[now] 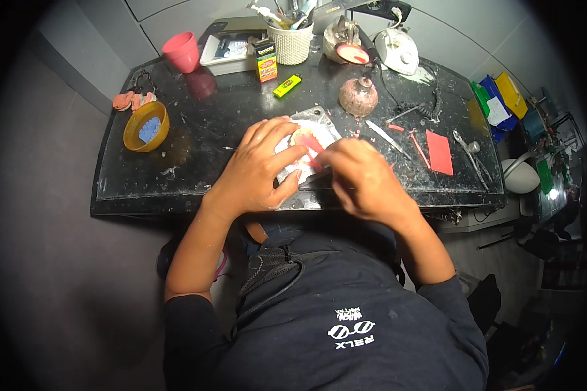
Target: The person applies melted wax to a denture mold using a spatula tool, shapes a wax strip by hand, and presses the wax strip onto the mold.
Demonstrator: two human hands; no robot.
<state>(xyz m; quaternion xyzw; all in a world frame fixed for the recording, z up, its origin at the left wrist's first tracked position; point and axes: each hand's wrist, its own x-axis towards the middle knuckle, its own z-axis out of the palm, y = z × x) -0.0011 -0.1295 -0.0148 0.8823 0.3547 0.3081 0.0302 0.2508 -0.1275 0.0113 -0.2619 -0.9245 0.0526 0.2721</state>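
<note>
A grey metal flask [319,113] filled with white plaster lies at the desk's near edge, in front of me. Set in the plaster is a dental cast [301,138], pale yellowish with red wax along its right side. My left hand [262,159] rests over the flask's left side, fingers stretched and apart, with the fingertips on the plaster and cast. At the flask's right edge, my right hand [362,173] is closed with bent fingers, slightly blurred. A red strip shows beside its fingertips; what it pinches is hidden.
Right of the flask lie a knife [388,139], a red wax sheet [439,153] and metal instruments [471,156]. Behind are a round burner [359,98], green lighter [287,86], small box [265,62] and tool cup [291,44]. An amber bowl [135,133] stands left.
</note>
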